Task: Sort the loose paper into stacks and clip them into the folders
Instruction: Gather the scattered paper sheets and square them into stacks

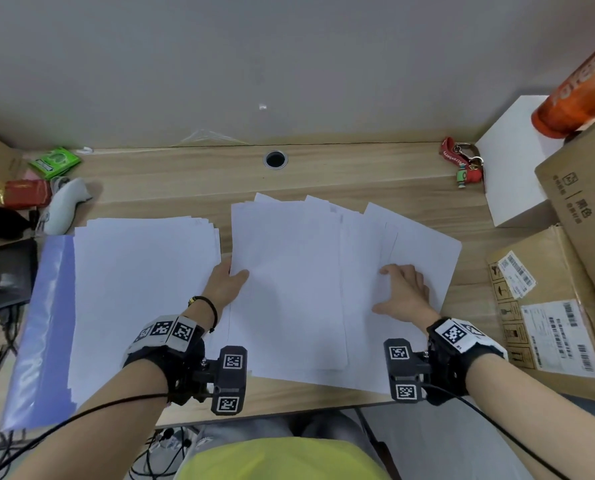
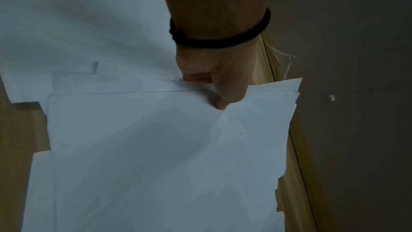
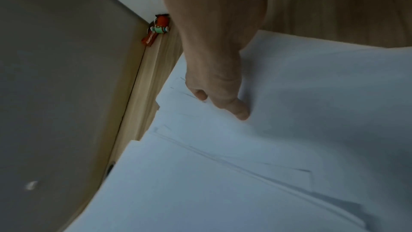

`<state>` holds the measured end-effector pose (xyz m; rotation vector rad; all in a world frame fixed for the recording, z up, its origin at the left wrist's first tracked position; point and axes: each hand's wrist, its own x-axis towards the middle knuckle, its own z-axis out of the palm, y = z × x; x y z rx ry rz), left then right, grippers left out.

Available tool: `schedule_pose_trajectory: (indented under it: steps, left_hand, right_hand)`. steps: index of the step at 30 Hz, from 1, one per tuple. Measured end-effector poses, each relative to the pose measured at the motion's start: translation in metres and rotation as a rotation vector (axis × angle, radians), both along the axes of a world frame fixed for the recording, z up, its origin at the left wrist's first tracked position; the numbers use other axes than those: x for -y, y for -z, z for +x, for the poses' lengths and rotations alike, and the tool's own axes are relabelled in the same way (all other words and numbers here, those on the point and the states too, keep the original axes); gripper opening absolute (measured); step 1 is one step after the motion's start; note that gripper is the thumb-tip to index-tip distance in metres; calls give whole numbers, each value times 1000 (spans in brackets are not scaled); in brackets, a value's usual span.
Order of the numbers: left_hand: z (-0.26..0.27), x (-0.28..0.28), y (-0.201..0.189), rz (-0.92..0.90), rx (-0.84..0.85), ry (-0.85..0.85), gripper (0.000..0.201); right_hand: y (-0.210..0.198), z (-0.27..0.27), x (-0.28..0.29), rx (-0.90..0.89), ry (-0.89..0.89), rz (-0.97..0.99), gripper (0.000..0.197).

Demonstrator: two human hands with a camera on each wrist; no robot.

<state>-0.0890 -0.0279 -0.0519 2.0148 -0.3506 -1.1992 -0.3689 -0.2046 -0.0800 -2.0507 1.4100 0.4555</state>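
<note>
A fanned pile of loose white sheets (image 1: 289,289) lies mid-table. My left hand (image 1: 226,278) grips the pile's left edge, with the thumb on top and the fingers tucked under the paper (image 2: 156,147); in its wrist view the left hand (image 2: 214,85) pinches that edge. My right hand (image 1: 403,292) rests on the pile's right-hand sheets with its fingers spread, and its fingertips (image 3: 242,112) press on the paper (image 3: 289,112). To the left, a squared stack of paper (image 1: 143,289) lies on a pale violet folder (image 1: 46,306).
Cardboard boxes (image 1: 549,306), a white box (image 1: 514,161) and an orange bottle (image 1: 576,91) crowd the right side. A red keychain (image 1: 462,161) lies near the wall. A green packet (image 1: 55,161), a white object (image 1: 65,204) and a dark device (image 1: 5,271) sit at the left. A cable hole (image 1: 275,159) is at the back.
</note>
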Motion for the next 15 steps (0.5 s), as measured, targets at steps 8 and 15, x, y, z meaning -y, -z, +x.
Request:
schedule_pose_trajectory:
  steps: [8,15]
  left_hand:
    - [17,-7,-11,-91,-42,-176,32]
    - [16,7,-13,-161,-96,-206,38]
  right_hand:
    - [-6,-9,4,-89,0,-109,13]
    - [-9,-39,13,430,654,91,19]
